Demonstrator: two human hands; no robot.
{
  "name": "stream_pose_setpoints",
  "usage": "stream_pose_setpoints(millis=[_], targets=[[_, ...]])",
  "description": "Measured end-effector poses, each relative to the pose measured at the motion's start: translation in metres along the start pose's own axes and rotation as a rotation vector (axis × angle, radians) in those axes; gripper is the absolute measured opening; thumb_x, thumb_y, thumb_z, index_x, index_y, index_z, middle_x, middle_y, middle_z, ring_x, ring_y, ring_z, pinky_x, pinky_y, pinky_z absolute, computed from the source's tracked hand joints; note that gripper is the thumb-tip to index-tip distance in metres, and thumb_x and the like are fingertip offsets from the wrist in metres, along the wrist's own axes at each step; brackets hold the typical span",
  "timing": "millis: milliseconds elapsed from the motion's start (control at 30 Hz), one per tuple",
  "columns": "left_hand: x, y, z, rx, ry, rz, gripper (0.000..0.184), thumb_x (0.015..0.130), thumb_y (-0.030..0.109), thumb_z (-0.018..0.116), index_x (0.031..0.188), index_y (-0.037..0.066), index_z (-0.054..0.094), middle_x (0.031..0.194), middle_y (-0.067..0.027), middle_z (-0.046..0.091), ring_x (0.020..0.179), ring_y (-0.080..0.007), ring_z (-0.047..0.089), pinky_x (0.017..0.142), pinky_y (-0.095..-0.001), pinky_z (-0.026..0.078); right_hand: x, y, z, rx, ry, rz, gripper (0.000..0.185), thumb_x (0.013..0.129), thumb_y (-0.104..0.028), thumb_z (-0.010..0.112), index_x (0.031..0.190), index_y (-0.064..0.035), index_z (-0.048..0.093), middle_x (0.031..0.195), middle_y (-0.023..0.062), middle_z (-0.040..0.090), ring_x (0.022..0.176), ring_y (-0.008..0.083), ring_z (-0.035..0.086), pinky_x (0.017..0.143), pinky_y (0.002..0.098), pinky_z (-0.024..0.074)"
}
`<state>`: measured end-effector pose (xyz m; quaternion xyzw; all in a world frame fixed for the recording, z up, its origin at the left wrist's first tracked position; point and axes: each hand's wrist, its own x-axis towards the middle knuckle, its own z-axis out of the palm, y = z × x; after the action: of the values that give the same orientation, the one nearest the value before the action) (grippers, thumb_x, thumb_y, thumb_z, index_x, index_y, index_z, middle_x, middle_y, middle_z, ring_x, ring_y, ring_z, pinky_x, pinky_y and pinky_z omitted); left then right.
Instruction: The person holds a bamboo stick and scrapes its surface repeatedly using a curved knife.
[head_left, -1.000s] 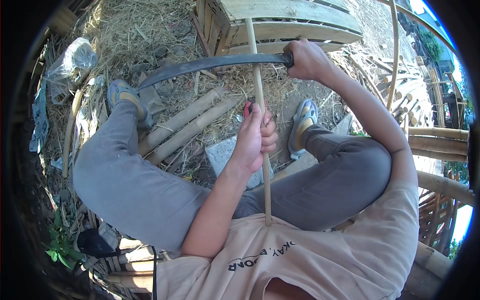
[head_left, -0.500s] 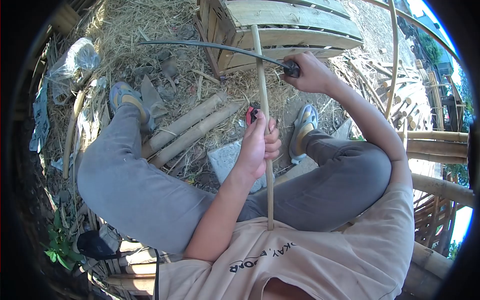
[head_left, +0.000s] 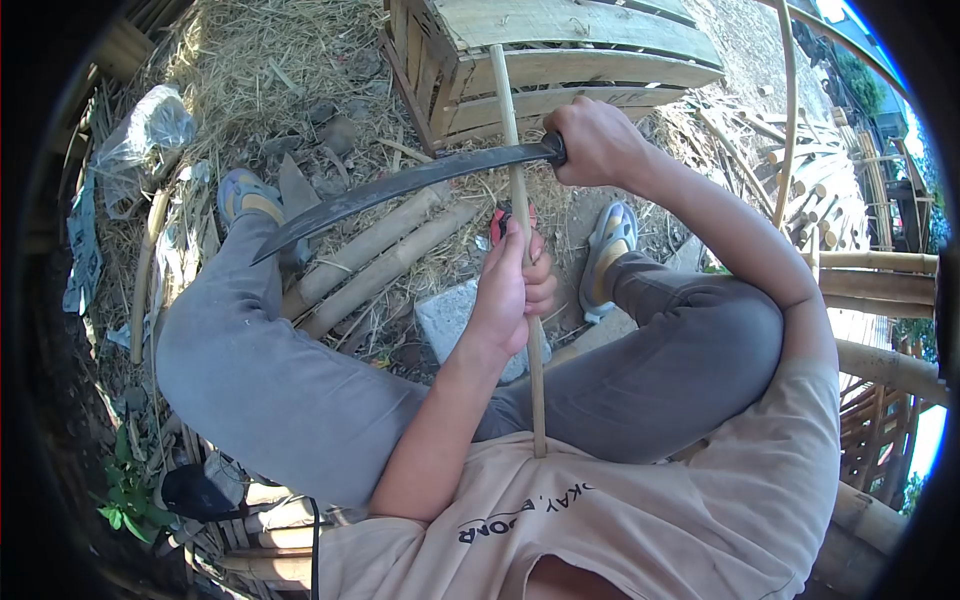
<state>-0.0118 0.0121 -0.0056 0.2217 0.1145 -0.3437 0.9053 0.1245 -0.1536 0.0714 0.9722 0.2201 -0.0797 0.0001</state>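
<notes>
My left hand (head_left: 513, 290) is closed around a slim bamboo stick (head_left: 507, 110). The stick's lower end meets my shirt at the belly, and its upper end reaches over the wooden crate. At my left index finger is a small red and black piece (head_left: 503, 222), whose kind I cannot make out. My right hand (head_left: 597, 142) grips the dark handle of a long curved machete (head_left: 400, 178). Its blade passes across the stick above my left hand, its broad side facing me and its tip out to the left. Whether blade and stick touch is unclear.
A slatted wooden crate (head_left: 560, 75) stands ahead. Between my feet lie two bamboo poles (head_left: 385, 262) and a pale stone block (head_left: 450, 318) on straw-strewn ground. Cut bamboo pieces (head_left: 815, 200) are piled at right. A clear plastic bag (head_left: 165, 122) lies at left.
My right hand has shifted slightly left, and the machete has rolled, its broad side now showing. The blade tip has dropped toward my left leg. My left hand still holds the stick.
</notes>
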Motion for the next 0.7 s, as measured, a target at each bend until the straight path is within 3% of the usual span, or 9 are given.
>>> stream_pose_setpoints(millis=[133,267,500,633,700], targets=[[-0.001,0.000,-0.001,0.004,-0.015,0.000,0.039,0.111,0.046,0.032,0.087,0.017,0.041,0.061,0.0100,0.025,0.048,-0.0013,0.019,0.041,-0.0200,0.016,0.010,0.017,0.007,-0.029,0.073,-0.016,0.017,0.065,-0.016,0.069,0.074,-0.0004,0.070,0.072,0.0229,0.068,0.073,0.0417,0.069,0.072,0.0485,0.0574],[-0.003,0.002,-0.003,-0.043,-0.051,-0.024,0.039,0.110,0.047,0.032,0.086,0.017,0.041,0.061,0.0102,0.025,0.048,-0.0015,0.019,0.040,-0.0198,0.017,0.019,0.054,0.009,0.078,0.081,0.185,0.016,0.066,-0.013,0.068,0.075,0.0006,0.071,0.073,0.0241,0.068,0.075,0.0425,0.069,0.074,0.0484,0.0571],[-0.002,0.002,-0.012,-0.205,-0.158,-0.100,0.039,0.110,0.046,0.032,0.084,0.017,0.040,0.059,0.0102,0.026,0.046,-0.0021,0.020,0.040,-0.0200,0.018,0.002,0.050,0.012,0.152,0.204,-0.007,0.015,0.070,-0.011,0.064,0.075,0.0027,0.069,0.073,0.0263,0.066,0.076,0.0439,0.067,0.076,0.0497,0.0545],[0.003,0.005,-0.020,-0.308,-0.246,-0.149,0.040,0.110,0.046,0.032,0.083,0.018,0.040,0.059,0.0104,0.026,0.046,-0.0017,0.020,0.040,-0.0198,0.018,-0.002,0.028,0.007,0.230,-0.028,-0.072,0.013,0.071,-0.010,0.062,0.072,0.0017,0.067,0.069,0.0249,0.064,0.074,0.0435,0.066,0.072,0.0495,0.0536],[0.004,0.006,-0.024,-0.325,-0.284,-0.167,0.040,0.110,0.046,0.032,0.083,0.018,0.039,0.059,0.0106,0.026,0.046,-0.0016,0.020,0.039,-0.0199,0.018,-0.003,0.010,0.001,0.132,-0.052,-0.081,0.012,0.065,-0.011,0.065,0.070,-0.0006,0.067,0.066,0.0231,0.064,0.072,0.0423,0.067,0.069,0.0495,0.0547]])
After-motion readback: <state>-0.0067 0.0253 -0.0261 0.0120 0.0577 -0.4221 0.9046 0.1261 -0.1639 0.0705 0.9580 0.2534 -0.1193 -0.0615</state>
